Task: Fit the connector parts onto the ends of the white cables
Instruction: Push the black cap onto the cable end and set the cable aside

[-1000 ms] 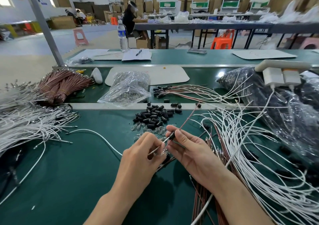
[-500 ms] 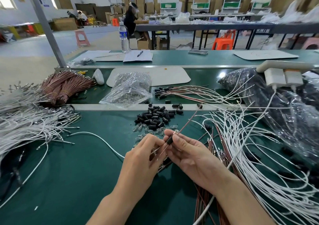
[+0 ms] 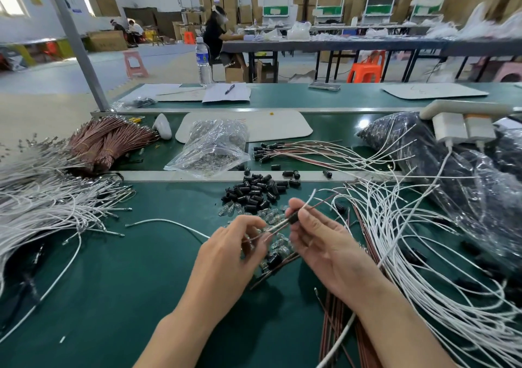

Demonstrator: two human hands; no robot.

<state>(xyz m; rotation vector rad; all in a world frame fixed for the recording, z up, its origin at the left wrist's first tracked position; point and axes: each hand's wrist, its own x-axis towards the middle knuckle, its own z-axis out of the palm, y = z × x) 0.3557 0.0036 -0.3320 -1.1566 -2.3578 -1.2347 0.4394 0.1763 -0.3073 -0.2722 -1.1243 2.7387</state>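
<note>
Over the green bench, my right hand (image 3: 324,243) pinches a small black connector sleeve (image 3: 293,218) threaded on a thin white and brown cable pair (image 3: 310,205) that sticks up to the right. My left hand (image 3: 228,257) pinches the metal-tipped ends of those cables just left of the sleeve. A pile of loose black sleeves (image 3: 255,191) lies just beyond my hands, with clear glass bulbs (image 3: 272,215) scattered under them. Another black sleeve (image 3: 273,259) lies on the bench below my fingers.
White cables (image 3: 401,226) fan out at the right beside brown ones (image 3: 336,325). More white cables (image 3: 42,206) and tied brown bundles (image 3: 110,141) lie left. A clear bag of parts (image 3: 211,148), finished cables (image 3: 299,148), a dark plastic bag (image 3: 466,175) and white chargers (image 3: 463,127) sit behind.
The cable's free end has swung down and shortened. The black sleeve has slid further along the wires between my fingers. Both hands stay close together.
</note>
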